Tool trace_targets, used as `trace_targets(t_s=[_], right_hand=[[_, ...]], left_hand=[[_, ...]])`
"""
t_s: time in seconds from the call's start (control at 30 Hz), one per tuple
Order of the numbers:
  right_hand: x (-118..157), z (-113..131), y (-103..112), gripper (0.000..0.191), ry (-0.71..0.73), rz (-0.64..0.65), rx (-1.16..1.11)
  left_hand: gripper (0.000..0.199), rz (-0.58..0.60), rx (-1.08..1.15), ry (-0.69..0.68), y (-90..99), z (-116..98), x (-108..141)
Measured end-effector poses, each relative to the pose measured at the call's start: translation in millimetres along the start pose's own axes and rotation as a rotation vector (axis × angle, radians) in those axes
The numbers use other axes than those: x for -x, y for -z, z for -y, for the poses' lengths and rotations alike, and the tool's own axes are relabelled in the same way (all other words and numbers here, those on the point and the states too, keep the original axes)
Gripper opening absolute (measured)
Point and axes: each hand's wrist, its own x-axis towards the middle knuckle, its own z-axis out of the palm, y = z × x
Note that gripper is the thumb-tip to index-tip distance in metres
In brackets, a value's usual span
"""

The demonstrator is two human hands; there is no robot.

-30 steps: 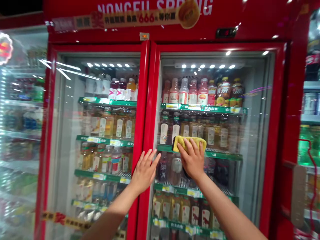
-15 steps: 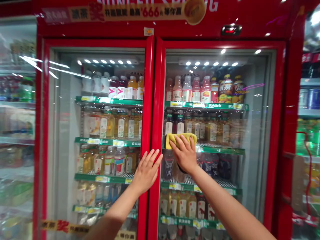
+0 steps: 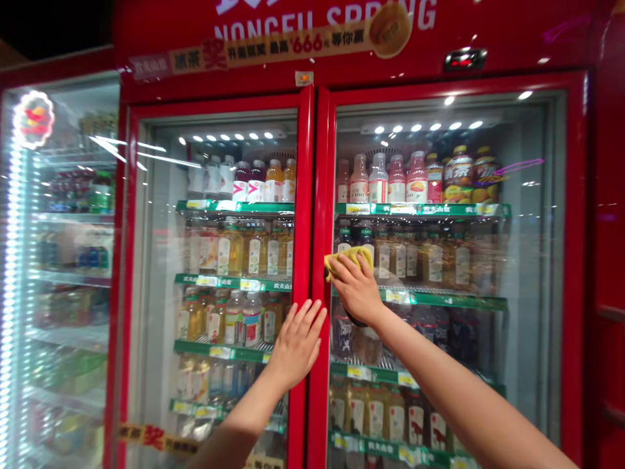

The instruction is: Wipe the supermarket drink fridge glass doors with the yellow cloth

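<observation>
Holding a folded yellow cloth [image 3: 355,251] under my right hand [image 3: 357,293], I have it up against the right door [image 3: 575,260] of a red drinks fridge [image 3: 371,73], at the left edge where the glass meets the frame. My right fingers are bent over the cloth and grasping it, though I cannot tell where the thumb sits. My left hand [image 3: 299,348] is flat and loosely spread, gripping nothing — its palm lies over the edge of the left door [image 3: 303,195], and the fingers reach across the seam onto the frame of the right one. It is lower than the cloth and to the left of it, the two hands near each other but apart.

Both doors are shut. Behind the glass by my right hand, bottles stand upright in rows on shelves edged with a green strip [image 3: 439,210]; on the top row are pink bottles [image 3: 396,179], with dark tea bottles [image 3: 459,172] to their right. Above the doors, a long paper banner [image 3: 273,49] runs under white lettering, and a small red display [image 3: 463,60] glows. Off to the left, another fridge [image 3: 68,280] is brightly lit — its contents look blurred.
</observation>
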Motion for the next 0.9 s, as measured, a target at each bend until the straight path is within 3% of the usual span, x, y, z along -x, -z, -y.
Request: trace_targets(t_s=[0.1,0.2,0.3,0.4,0.53,0.67,0.77,0.9], right_hand=[[2.2,-13.5,6.5,0.030,0.187,0.059,-0.022],[-14.9,-31.1,10.8,0.038,0.045,0.058,0.012],[-22.7,-27.7,7.1,0.041,-0.106,0.057,0.032],[8.8,-3.1,3.9,0.041,-0.045,0.112,-0.001],[75.4,24.1,10.2,0.036,0.188,0.170,-0.036],[96.0,22.5,20.0,0.019,0.352,0.084,-0.102],[88.2,23.5,22.4,0.020,0.370,-0.043,-0.129],[84.7,44.3,14.2,0.028,0.417,-0.145,-0.170]], left_hand=[[0.076,0.010,-0.013,-0.019,2.1,1.7,-0.2],[0.074,0.016,-0.016,-0.013,3.5,3.9,-6.8],[0.072,0.012,-0.017,0.051,2.6,4.5,-14.0],[0.072,0.007,-0.019,0.106,0.0,2.9,-11.7],[0.069,0.043,-0.011,0.077,-2.4,0.6,2.8],[0.072,0.084,-0.011,0.002,0.1,3.2,10.3],[0.076,0.030,-0.035,0.059,5.4,7.4,9.5],[0.077,-0.037,-0.072,0.155,12.8,11.8,11.1]])
